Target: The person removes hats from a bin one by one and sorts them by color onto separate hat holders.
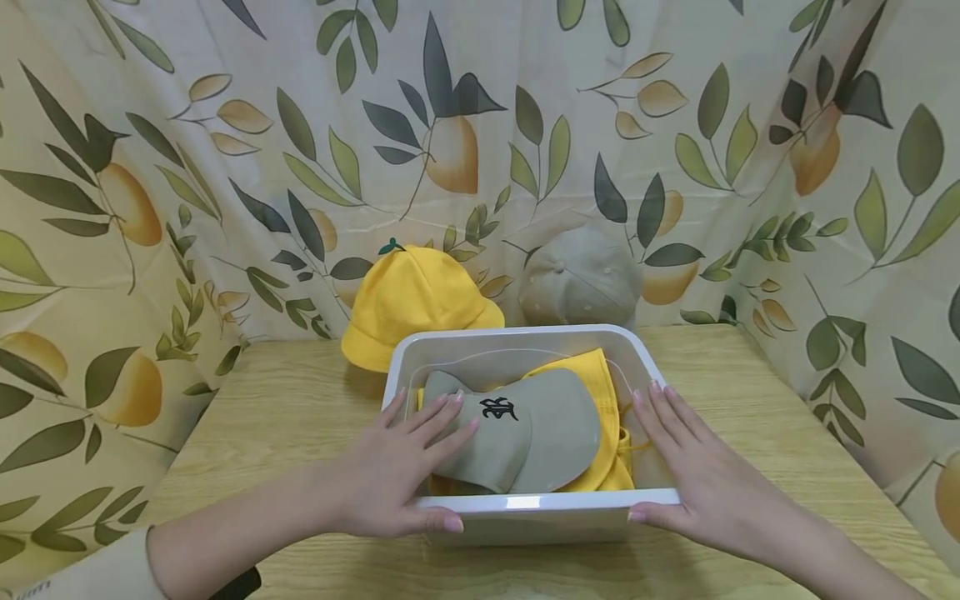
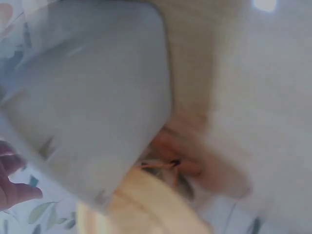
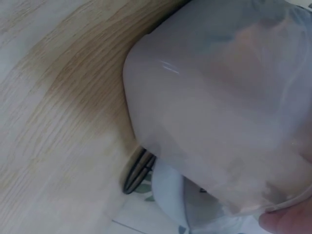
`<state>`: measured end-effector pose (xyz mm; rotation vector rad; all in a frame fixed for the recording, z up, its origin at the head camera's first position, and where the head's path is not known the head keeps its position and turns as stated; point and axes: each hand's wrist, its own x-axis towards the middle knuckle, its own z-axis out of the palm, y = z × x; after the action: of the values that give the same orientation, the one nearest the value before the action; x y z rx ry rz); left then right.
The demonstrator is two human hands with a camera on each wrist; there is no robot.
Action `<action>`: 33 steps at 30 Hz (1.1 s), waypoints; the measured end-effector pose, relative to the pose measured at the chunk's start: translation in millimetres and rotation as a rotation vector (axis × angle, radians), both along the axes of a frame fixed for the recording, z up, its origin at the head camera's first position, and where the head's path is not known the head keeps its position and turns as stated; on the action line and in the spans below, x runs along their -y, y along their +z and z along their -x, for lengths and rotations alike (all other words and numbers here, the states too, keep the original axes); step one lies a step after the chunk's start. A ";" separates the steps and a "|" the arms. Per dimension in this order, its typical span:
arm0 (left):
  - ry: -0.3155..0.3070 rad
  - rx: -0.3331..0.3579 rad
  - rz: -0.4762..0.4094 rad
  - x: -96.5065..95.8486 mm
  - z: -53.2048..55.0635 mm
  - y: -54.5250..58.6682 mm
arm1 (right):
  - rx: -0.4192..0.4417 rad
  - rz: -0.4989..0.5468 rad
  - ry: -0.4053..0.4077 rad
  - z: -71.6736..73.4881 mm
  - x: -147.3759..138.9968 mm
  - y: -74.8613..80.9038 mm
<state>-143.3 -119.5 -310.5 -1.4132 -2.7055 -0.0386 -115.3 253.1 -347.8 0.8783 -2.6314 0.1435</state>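
A white plastic bin (image 1: 525, 502) stands on the table. Inside it a grey baseball cap (image 1: 562, 425) with black embroidered lettering lies on top of yellow fabric (image 1: 600, 375) with a thin yellow cord. My left hand (image 1: 375, 475) is at the bin's left side, fingers straight and spread over the rim and the cap's crown, thumb along the front. At the right front corner, my right hand (image 1: 701, 467) rests with straight fingers along the right rim and its thumb at the front rim. Both wrist views show the bin's outer wall (image 2: 97, 97) up close.
Behind the bin's left side sits a yellow bucket hat (image 1: 420, 292) with a small green sprout on top. A second grey cap (image 1: 581, 279) stands behind the right side, partly hidden by the bin. A leaf-and-fruit patterned curtain (image 1: 495, 125) encloses the wooden table (image 1: 285, 417).
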 end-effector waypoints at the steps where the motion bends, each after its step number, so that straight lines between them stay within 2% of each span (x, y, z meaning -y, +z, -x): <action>1: 0.004 -0.002 -0.002 -3.3 2.2 5.8 | 0.001 0.000 -0.002 -0.2 -0.1 0.2; 7: 0.060 -0.038 -0.015 -30.8 10.8 41.5 | -0.006 0.000 -0.005 -1.3 -0.5 -0.4; 10: 0.107 0.000 -0.011 -46.4 15.9 56.0 | -0.007 0.004 -0.009 -1.6 -1.1 -0.7; 13: 0.150 0.040 0.029 -60.2 24.0 65.4 | -0.020 0.002 -0.006 -1.5 -1.4 -1.3; 19: 0.245 0.071 0.156 -84.8 43.7 74.0 | -0.037 -0.006 0.001 -1.0 -0.7 -2.1; 24: 0.327 0.128 0.212 -113.0 62.9 84.5 | -0.034 -0.011 -0.006 -1.1 0.1 -2.4; 28: 0.404 0.179 0.244 -134.7 74.3 84.9 | -0.032 -0.012 -0.009 -0.9 0.7 -2.8; 31: 0.452 0.259 0.259 -150.9 77.7 80.9 | -0.033 -0.010 -0.008 -0.5 0.4 -3.3; 33: 0.468 0.342 0.279 -161.3 78.8 77.1 | -0.036 -0.004 -0.005 -0.2 -0.1 -3.7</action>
<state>-222.1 41.8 -233.4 -0.8438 -3.3705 0.1478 -115.1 253.1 -351.5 0.8672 -2.6012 0.1201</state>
